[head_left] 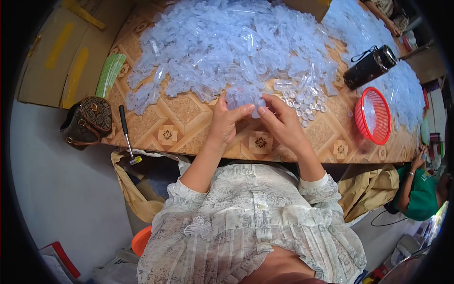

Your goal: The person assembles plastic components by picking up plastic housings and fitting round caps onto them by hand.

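My left hand is closed around a bundle of clear plastic tubes, its thumb lying along the near side. From the right, my right hand pinches at the end of the same bundle. Between its thumb and fingers show small round translucent caps; whether they sit on the tubes or only against them I cannot tell. Just to the right of the hands, many loose round caps lie on the table. Behind the bundle spreads a large heap of clear tubes.
On the right stand a red plastic basket and a black flask. A patterned bag, a black-handled tool and a cardboard box are at the left. A person in green works at the far right.
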{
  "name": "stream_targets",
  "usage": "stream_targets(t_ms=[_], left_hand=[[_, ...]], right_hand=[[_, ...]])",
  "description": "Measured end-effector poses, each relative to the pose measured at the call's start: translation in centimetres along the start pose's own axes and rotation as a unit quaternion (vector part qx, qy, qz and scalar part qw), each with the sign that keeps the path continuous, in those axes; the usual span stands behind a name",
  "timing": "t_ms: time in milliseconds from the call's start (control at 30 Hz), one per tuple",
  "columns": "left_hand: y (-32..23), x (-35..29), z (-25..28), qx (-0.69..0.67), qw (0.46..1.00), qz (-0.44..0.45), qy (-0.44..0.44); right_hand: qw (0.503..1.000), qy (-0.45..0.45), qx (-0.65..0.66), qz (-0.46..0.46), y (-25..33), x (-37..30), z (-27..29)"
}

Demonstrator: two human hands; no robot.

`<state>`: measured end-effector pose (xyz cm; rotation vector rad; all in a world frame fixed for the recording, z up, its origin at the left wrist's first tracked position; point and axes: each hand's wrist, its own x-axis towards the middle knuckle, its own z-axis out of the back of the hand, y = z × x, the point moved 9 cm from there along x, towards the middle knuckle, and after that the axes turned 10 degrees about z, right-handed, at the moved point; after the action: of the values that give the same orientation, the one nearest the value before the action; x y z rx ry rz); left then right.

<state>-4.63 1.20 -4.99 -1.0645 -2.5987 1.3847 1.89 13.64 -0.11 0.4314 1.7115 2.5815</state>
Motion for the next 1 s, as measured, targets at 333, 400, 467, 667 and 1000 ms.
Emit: stream_targets(t_ms=[333,400,467,667,1000], left_hand=[[-0.6,-0.4,0.0,0.040,0.998,-0.039,-0.022],[-0.7,-0.6,-0.4,0.048,0.998,-0.030,-0.016],[-0.5,-0.8,-0.3,0.054,0.998,-0.023,-0.015],[-0.7,-0.6,0.9,0.038,0.998,-0.025,-0.045],[-2.5,-0.8,3.2,0.043,0.993,-0.046,-0.103]], right_hand=[[0.957,-0.070,-0.278,-0.052,-2.5,7.2,2.6],[0.944,-0.067,-0.316,-0.068,-2.6,8.2,2.0],[0.930,-0.059,-0.353,-0.083,-3.4,8.6,1.7],[0.961,-0.105,-0.251,-0.044,-4.7,8.1,2.9],[0.933,-0.096,-0.342,0.063,0.3,4.1,1.8]])
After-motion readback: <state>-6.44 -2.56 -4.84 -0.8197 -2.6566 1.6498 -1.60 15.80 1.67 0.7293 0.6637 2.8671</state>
